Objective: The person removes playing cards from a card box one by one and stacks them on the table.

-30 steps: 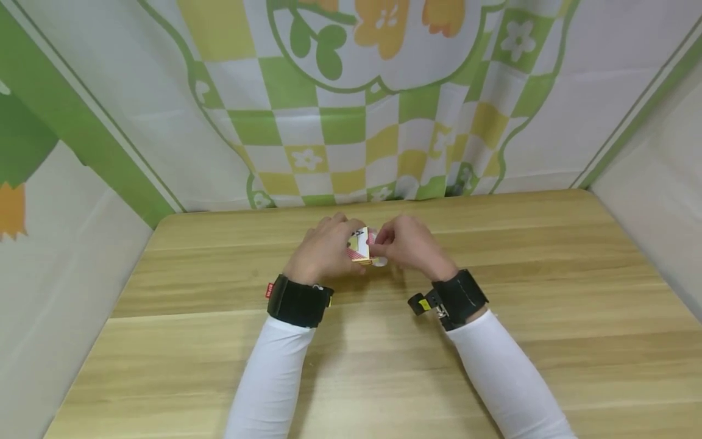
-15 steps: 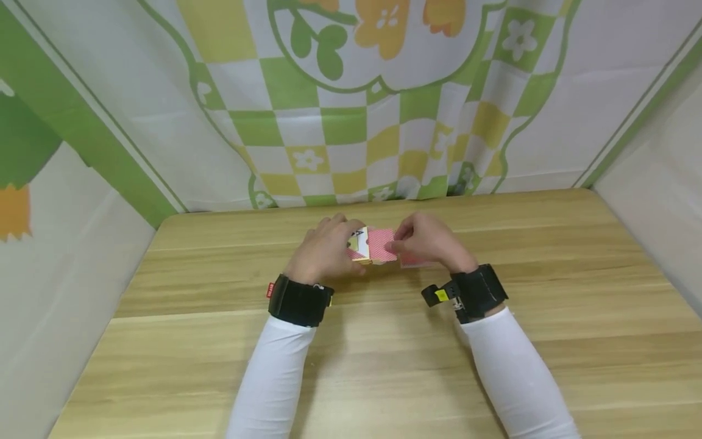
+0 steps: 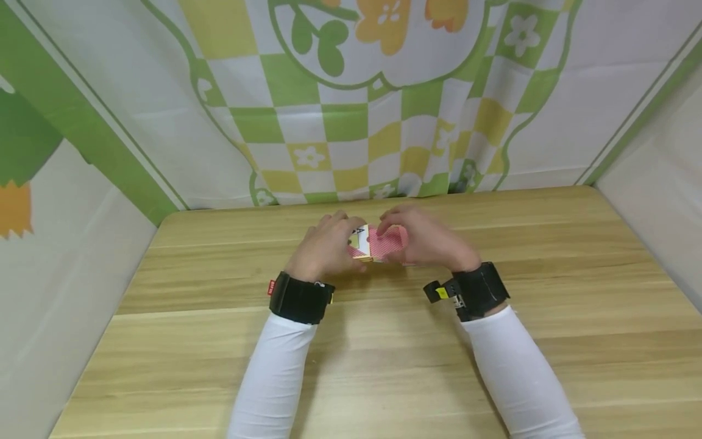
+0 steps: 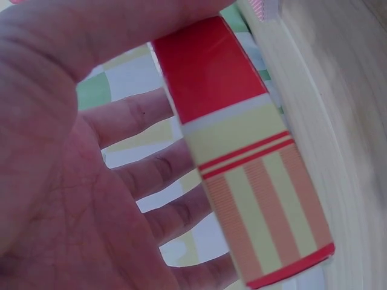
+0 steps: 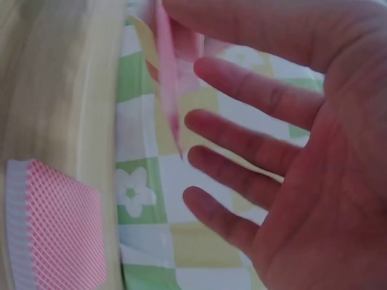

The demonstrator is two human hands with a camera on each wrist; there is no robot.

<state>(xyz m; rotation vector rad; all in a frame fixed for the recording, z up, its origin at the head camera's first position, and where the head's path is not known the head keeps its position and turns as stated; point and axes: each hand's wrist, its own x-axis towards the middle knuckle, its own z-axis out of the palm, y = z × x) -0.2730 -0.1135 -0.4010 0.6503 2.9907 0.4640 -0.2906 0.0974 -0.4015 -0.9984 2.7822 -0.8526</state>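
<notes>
My left hand (image 3: 323, 247) grips a playing-card box (image 3: 359, 242) just above the table, its thumb along one side and its fingers along the other. The box face shows a white panel with an "A"; the left wrist view shows its red and striped narrow side. From the box's right end a red-checked playing card (image 3: 386, 242) sticks out. My right hand (image 3: 430, 242) pinches this card between index finger and thumb; in the right wrist view its other fingers are spread apart. A stack of red-checked cards (image 5: 69, 229) lies on the table below the right hand, mostly hidden in the head view.
The wooden table (image 3: 373, 366) reaches back to a curtain (image 3: 351, 128) with green, yellow and white checks. Pale walls stand to the left and right. Each wrist carries a black strap (image 3: 300, 299), and white sleeves cover the forearms.
My right hand has moved slightly right from the box end, and the red-checked card now shows outside the box. Its index finger has since reached over the card. The left hand stays in place.
</notes>
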